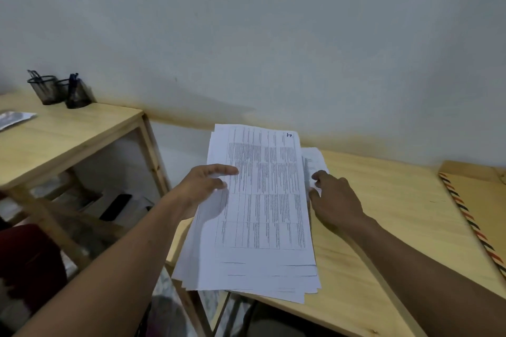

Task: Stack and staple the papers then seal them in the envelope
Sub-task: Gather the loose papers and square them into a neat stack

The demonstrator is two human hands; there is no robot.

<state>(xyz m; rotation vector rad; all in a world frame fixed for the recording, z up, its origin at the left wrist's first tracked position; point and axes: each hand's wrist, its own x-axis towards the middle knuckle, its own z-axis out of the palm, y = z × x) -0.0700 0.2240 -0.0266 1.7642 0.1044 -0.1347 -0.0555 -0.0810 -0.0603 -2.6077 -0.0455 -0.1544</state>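
A loose stack of white printed papers (260, 213) with tables on the top sheet hangs over the left end of the wooden desk (388, 213). My left hand (202, 189) grips the stack's left edge, thumb on top. My right hand (334, 200) pinches sheets at the right edge, where another sheet (315, 159) sticks out behind. A brown envelope (482, 200) with a red, white and dark striped border lies at the desk's far right. No stapler is in view.
A second, higher wooden table (68, 134) stands to the left with two black mesh pen holders (59, 90) and a grey paper (13, 119). Beneath it are shelves with a dark phone-like object (116, 206). A pale wall runs behind.
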